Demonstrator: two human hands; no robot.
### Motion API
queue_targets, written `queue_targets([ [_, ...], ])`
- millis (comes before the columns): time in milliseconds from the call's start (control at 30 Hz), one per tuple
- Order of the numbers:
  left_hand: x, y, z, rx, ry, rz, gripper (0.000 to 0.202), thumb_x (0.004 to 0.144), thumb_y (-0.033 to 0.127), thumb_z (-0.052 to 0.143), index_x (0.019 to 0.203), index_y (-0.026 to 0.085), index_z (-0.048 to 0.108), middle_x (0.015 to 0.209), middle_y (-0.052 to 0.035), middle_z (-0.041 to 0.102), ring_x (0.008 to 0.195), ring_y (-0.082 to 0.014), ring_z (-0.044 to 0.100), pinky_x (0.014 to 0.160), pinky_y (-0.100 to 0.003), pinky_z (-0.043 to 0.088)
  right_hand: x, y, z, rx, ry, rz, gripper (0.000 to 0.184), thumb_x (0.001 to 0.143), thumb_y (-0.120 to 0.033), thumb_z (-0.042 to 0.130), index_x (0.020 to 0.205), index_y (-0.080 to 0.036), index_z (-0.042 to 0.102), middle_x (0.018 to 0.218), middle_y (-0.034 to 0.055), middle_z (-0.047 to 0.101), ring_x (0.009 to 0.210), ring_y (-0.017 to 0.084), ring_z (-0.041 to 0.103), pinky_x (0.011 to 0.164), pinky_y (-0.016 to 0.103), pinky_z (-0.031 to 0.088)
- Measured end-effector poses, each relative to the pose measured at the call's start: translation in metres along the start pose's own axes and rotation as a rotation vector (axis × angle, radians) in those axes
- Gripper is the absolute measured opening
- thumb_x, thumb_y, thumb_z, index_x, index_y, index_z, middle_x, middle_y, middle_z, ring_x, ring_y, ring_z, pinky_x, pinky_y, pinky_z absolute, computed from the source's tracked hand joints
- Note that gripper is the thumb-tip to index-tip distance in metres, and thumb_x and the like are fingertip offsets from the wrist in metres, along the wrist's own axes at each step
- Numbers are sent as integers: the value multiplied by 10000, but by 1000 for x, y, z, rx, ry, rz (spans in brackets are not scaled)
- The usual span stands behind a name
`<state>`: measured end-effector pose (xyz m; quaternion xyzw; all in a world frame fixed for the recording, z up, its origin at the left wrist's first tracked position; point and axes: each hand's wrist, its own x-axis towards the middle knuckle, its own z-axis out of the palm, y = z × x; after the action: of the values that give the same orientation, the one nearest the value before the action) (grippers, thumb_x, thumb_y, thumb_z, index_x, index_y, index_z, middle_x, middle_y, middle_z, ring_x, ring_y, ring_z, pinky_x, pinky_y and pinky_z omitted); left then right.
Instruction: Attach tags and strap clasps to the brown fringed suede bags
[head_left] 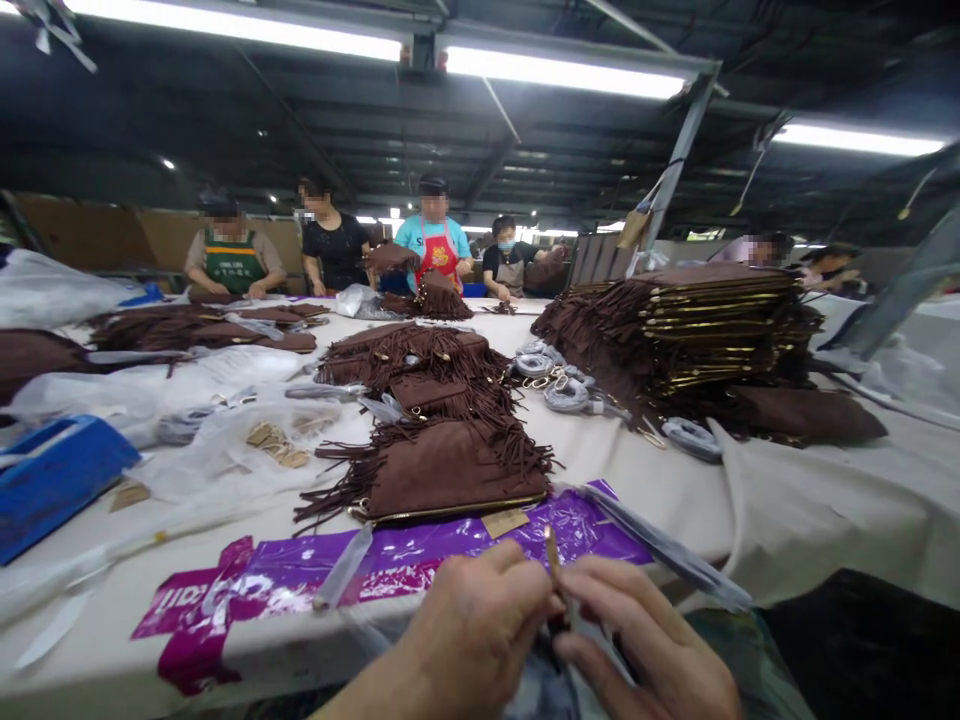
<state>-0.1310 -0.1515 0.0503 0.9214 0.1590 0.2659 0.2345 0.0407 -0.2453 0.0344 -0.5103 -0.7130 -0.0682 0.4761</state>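
My left hand [469,640] and my right hand [637,640] meet at the bottom of the head view, below the table's near edge. Both are pinched together on a small thin brown tag [553,553] that sticks up between the fingertips. Something clear and thin [600,650], maybe a plastic sleeve, lies under my right fingers. Just beyond my hands a purple plastic sheet [405,565] lies on the white table [675,490]. On it rests a brown fringed suede bag [446,470] with a gold zipper and a kraft tag [504,522].
More brown fringed bags [420,360] lie behind, and a tall stack of them [697,325] stands at the right. Coiled straps [555,385], clear plastic bags [225,440] with small tags, and a blue box [52,480] lie about. Several people work along the far side.
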Motion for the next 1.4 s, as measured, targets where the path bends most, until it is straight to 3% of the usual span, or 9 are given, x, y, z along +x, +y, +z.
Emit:
queue_targets([
  [167,64,-2,-49,257,75,-30,240,981,245,389,854,178,582,795,-13,545,661,-131,518,585,-228,370,78,7,8,-237,282,-74,282,916,-225,581,1198,-214,573,1144,117,622,1004,233,636,848,347,564],
  [333,86,-29,-65,380,-5,25,274,987,256,404,835,170,614,788,-9,544,694,-132,517,633,-228,387,104,42,32,-163,73,-144,150,960,-225,499,972,-203,646,988,79,691,937,211,642,844,334,525],
  [467,79,-47,-78,289,-93,8,293,996,294,405,829,172,613,825,-12,593,775,-139,560,703,-223,408,99,64,44,44,-51,9,181,948,-283,527,883,-220,683,826,28,723,742,177,672,696,272,539],
  [667,30,-97,-77,496,-333,-162,434,723,351,772,1054,170,556,1058,-77,612,945,-250,579,782,-312,459,102,82,22,-7,74,192,207,862,-379,622,1002,-250,704,833,28,758,693,200,703,663,286,568],
  [733,16,-116,-70,566,-381,-237,204,809,236,665,968,172,554,1026,-81,618,914,-237,595,773,-309,462,107,85,12,51,70,270,243,842,-399,637,1019,-238,680,746,25,743,641,195,695,603,272,562],
  [833,8,-139,-63,508,-317,-310,103,932,157,430,892,189,519,921,-51,630,836,-193,608,745,-280,453,112,85,7,311,-70,361,218,839,-432,637,877,-218,651,606,1,662,521,163,628,499,246,515],
  [1033,13,-164,-64,306,-101,-414,120,927,170,392,826,203,446,829,-24,601,770,-163,557,700,-253,415,113,74,51,455,-732,394,169,862,-261,569,707,-201,597,604,-52,556,505,94,463,465,190,337],
  [1233,9,-177,-69,227,-36,-487,186,964,209,327,807,207,427,757,-1,557,715,-152,519,674,-247,417,109,89,97,237,-752,237,188,837,-147,524,662,-198,569,662,-39,577,658,137,541,614,225,400],
  [1400,15,-141,-65,440,-54,-330,135,907,106,395,941,178,503,1005,-76,587,882,-193,577,802,-301,473,106,104,93,383,-689,361,204,911,-311,499,752,-203,566,712,-24,581,673,143,546,599,228,428],
])
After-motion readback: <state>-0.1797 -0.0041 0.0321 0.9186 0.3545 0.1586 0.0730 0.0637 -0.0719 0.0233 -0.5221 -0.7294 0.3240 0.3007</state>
